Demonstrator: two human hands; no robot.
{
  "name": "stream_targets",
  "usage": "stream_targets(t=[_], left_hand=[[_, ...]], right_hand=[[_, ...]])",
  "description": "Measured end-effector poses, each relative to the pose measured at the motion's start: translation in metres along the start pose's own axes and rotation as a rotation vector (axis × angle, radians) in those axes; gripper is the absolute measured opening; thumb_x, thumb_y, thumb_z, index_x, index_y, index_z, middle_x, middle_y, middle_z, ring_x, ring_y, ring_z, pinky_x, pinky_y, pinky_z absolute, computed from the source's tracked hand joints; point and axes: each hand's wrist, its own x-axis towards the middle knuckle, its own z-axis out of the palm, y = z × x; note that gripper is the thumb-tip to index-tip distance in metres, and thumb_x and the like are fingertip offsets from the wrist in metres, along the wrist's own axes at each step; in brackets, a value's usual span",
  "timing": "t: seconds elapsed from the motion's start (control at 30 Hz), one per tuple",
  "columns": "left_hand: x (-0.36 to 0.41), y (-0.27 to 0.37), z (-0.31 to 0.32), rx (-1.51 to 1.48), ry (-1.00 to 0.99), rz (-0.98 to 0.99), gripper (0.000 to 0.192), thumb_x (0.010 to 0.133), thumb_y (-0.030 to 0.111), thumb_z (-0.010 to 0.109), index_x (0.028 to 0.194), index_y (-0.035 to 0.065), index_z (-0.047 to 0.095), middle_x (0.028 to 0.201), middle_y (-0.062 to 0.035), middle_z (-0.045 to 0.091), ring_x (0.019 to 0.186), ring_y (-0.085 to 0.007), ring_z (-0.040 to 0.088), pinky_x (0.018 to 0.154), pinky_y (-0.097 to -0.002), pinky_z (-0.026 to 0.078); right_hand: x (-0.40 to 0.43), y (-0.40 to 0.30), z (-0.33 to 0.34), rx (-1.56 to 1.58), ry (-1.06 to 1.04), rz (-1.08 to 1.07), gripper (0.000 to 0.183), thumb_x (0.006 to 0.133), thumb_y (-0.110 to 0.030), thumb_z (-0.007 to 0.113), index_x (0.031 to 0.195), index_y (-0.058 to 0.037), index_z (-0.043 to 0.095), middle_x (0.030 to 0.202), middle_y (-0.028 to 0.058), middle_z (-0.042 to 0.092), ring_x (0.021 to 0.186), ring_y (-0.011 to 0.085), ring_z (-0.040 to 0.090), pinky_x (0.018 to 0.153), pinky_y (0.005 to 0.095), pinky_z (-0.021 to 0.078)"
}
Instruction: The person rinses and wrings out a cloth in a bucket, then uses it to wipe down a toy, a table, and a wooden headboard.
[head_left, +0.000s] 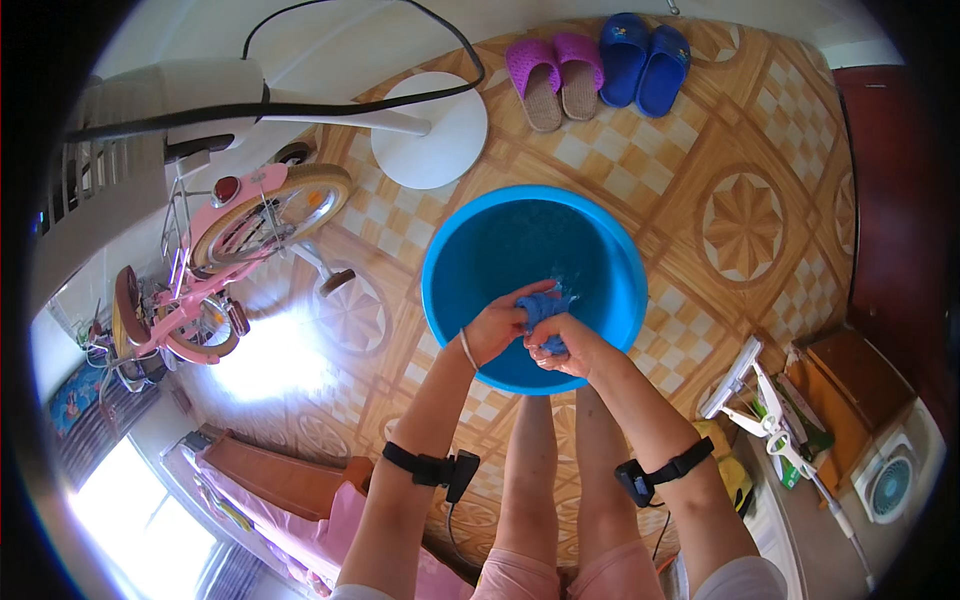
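A round blue plastic basin holding water stands on the floor in front of my legs. Over its near half, my left hand and my right hand grip a bunched, wet blue cloth between them. The fingers of both hands are curled around the cloth, and part of it is hidden by them. Small splashes show on the water just beyond the cloth. Each forearm wears a black strap with a small device.
A white fan's round base stands beyond the basin, left of purple slippers and blue slippers. A pink bicycle is at the left. A white-handled mop and a brown box are at the right.
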Motion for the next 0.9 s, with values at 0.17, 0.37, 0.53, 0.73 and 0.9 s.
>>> stream_targets(t=[0.17, 0.37, 0.53, 0.73, 0.9], left_hand=[[-0.008, -0.012, 0.000, -0.444, -0.175, 0.047, 0.072, 0.084, 0.043, 0.048, 0.141, 0.0088, 0.019, 0.136, -0.0203, 0.036, 0.125, -0.0351, 0.036, 0.102, -0.0477, 0.030], [-0.001, -0.023, 0.031, -0.699, -0.257, 0.325, 0.058, 0.089, 0.045, 0.047, 0.130, 0.0065, 0.035, 0.116, -0.0163, 0.053, 0.113, -0.0321, 0.049, 0.093, -0.0491, 0.042], [-0.012, 0.009, 0.037, -0.242, -0.142, 0.177, 0.024, 0.093, 0.025, 0.047, 0.105, 0.0046, 0.049, 0.072, -0.0021, 0.045, 0.074, -0.0170, 0.052, 0.076, -0.0354, 0.049], [-0.007, 0.015, 0.046, -0.052, 0.121, 0.071, 0.025, 0.094, 0.026, 0.045, 0.104, 0.0030, 0.050, 0.061, 0.0004, 0.040, 0.060, -0.0119, 0.048, 0.064, -0.0294, 0.047], [0.003, 0.008, 0.038, 0.004, 0.307, 0.049, 0.023, 0.095, 0.025, 0.045, 0.098, 0.0030, 0.050, 0.057, 0.0005, 0.039, 0.054, -0.0115, 0.045, 0.060, -0.0287, 0.047]], right_hand=[[-0.014, 0.010, 0.016, 0.708, -0.602, 0.158, 0.027, 0.070, -0.009, 0.057, 0.092, 0.0012, 0.047, 0.071, 0.0095, 0.046, 0.050, 0.0118, 0.041, 0.033, 0.0192, 0.0290], [-0.021, 0.035, 0.029, 0.995, -0.707, 0.124, 0.039, 0.072, -0.008, 0.062, 0.104, 0.0028, 0.044, 0.085, 0.0106, 0.050, 0.057, 0.0104, 0.044, 0.042, 0.0182, 0.0340], [-0.039, 0.026, 0.028, 0.504, -0.571, 0.032, 0.037, 0.074, -0.013, 0.072, 0.100, 0.0025, 0.050, 0.088, 0.0097, 0.054, 0.059, 0.0089, 0.044, 0.048, 0.0168, 0.0354], [-0.034, 0.016, 0.020, -0.045, -0.225, 0.062, 0.024, 0.074, -0.016, 0.074, 0.081, -0.0068, 0.053, 0.069, 0.0003, 0.050, 0.052, 0.0036, 0.038, 0.043, 0.0175, 0.0247], [-0.023, 0.013, 0.031, -0.287, -0.010, -0.037, 0.025, 0.071, -0.010, 0.073, 0.073, -0.0087, 0.049, 0.054, -0.0021, 0.042, 0.039, 0.0032, 0.031, 0.036, 0.0198, 0.0188]])
